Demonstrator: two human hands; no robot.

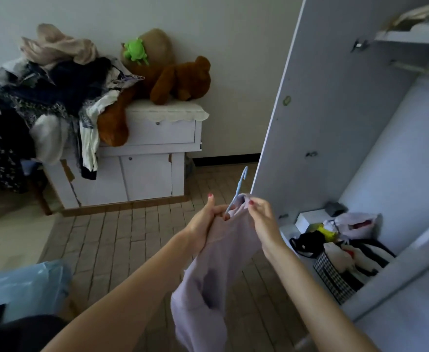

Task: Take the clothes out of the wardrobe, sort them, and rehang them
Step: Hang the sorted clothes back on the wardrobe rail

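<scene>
Far to my left a heap of clothes spills over the end of a white cabinet, dark prints under a beige piece on top. Beside the heap on the cabinet lie a brown teddy bear and a small green plush toy. Low at the left edge sits a pale blue plastic bag on the tiled floor.

In front of me my left hand grips the top edge of a lilac garment, fingers curled round the cloth, thumb up. The garment hangs down from both hands, between my forearms. A light blue hanger rises from the garment's top, its hook standing above and between my two hands, its lower part passing just beside my left fingertips. My right hand pinches the other side of the garment's top, thumb and forefinger closed on the fabric just right of the hanger.

To the right stands the open wardrobe, its door swung towards me. On its floor lie a white box, a black bag and a checked basket.
</scene>
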